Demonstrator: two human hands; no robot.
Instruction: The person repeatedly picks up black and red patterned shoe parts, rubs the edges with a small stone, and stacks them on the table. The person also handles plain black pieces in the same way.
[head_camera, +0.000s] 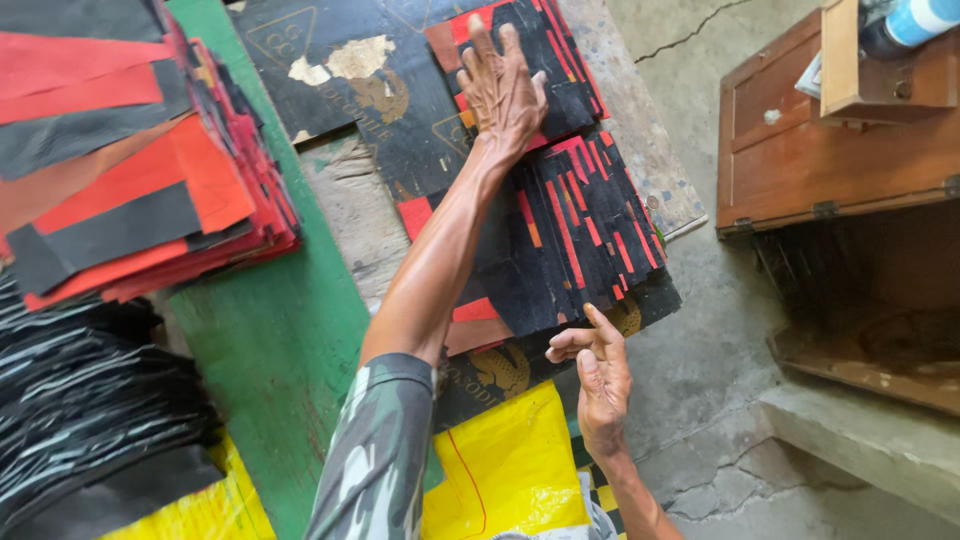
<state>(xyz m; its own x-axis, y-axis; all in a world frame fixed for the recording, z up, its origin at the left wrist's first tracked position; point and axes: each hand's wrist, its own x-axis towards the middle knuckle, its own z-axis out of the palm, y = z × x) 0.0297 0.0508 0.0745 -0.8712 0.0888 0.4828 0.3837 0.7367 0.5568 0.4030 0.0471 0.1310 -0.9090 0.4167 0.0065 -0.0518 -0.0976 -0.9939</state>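
My left hand reaches far forward and lies flat, fingers spread, on black and red cut sheets at the top of the board. A fanned row of the same black and red pieces spreads below it, toward me. My right hand hovers near the lower edge of that row, index finger pointing out, other fingers loosely curled, holding nothing. My left sleeve is camouflage patterned.
A thick stack of red and black sheets sits at the upper left, with a pile of black pieces below it. A green board, yellow plastic, a black mat and a wooden box at right surround the work.
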